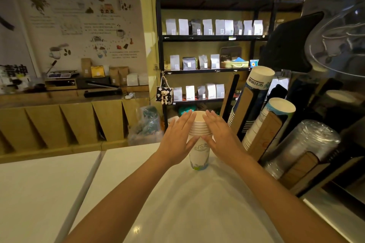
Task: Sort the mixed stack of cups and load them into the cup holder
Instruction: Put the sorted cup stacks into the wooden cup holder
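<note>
A stack of white paper cups (199, 150) stands upright on the white counter (177, 193), several rims showing near its top and a blue-green print on the lowest cup. My left hand (178, 140) lies flat against the stack's left side, fingers straight. Against the stack's right side rests my right hand (221, 138), also flat, fingers together. To the right, the cup holder (262, 134) leans with slanted rows: a dark printed paper cup row (254, 92), a white paper cup row (272, 118) and a clear plastic cup row (302, 146).
A large dark machine (325, 45) with a clear dome rises at the right. Black shelves (207, 37) of coffee bags stand behind the counter. A wooden counter (69, 108) with a scale and boxes runs along the left wall. A plastic bag (146, 126) sits on the floor.
</note>
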